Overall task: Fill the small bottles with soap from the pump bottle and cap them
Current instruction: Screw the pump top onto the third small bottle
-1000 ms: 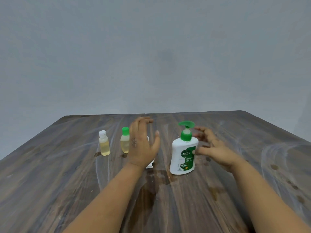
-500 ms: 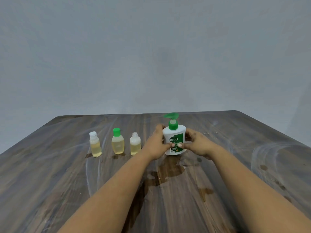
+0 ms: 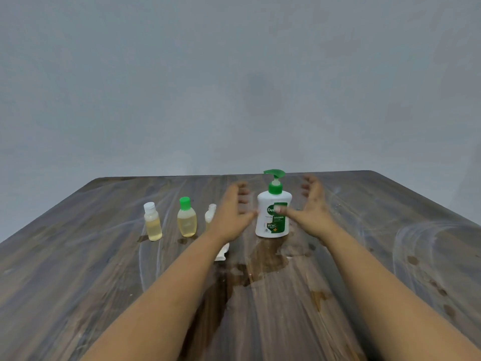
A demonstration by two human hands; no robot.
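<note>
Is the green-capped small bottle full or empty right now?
Nearly full. The green-capped bottle stands upright on the table, cap on, with pale yellow liquid showing through its clear body almost up to the neck.

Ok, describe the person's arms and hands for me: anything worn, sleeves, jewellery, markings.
Both forearms are bare up to the frame's edge, with no sleeve showing. The left hand and right hand wear no gloves, and no watch, bracelet or ring is visible. The fingers are motion-blurred, so small markings cannot be made out.

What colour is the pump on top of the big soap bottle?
Green pump, seen in the head view.
</note>
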